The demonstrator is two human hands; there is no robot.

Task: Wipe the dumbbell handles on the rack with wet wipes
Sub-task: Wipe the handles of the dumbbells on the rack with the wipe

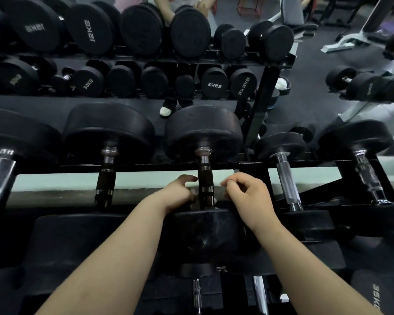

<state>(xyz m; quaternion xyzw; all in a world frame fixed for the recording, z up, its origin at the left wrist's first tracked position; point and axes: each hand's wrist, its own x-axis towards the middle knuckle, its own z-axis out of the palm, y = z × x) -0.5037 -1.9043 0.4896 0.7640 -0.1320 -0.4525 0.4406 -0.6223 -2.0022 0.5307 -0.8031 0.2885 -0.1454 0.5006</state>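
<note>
Your left hand (180,192) is just left of the dumbbell handle (205,185). Its thumb sticks up and stands apart from the handle. Its fingers bend in and touch the near end of the handle.

Your right hand (243,196) is just right of the same handle. Its fingers are curled in, and the tips of the thumb and first finger sit close together. This hand is very near the handle, but you cannot tell if it touches it.

A small white bit (215,199) shows between the handle and your right hand. It is too small to tell what it is. The handle and the near weight (205,233) hide the fingertips of both hands, so you cannot tell if either hand holds anything.

The dumbbell lies on the rack (255,165), in the middle of the near row. Its handle is dark with shiny rings. Its long way runs from near to far, with one round weight close to you and the far weight (203,133) away from you.

More dumbbells lie beside it the same way, one to the left (106,176) and one to the right (287,178). The dumbbells at the far left and far right are cut off by the edges of the view.
</note>
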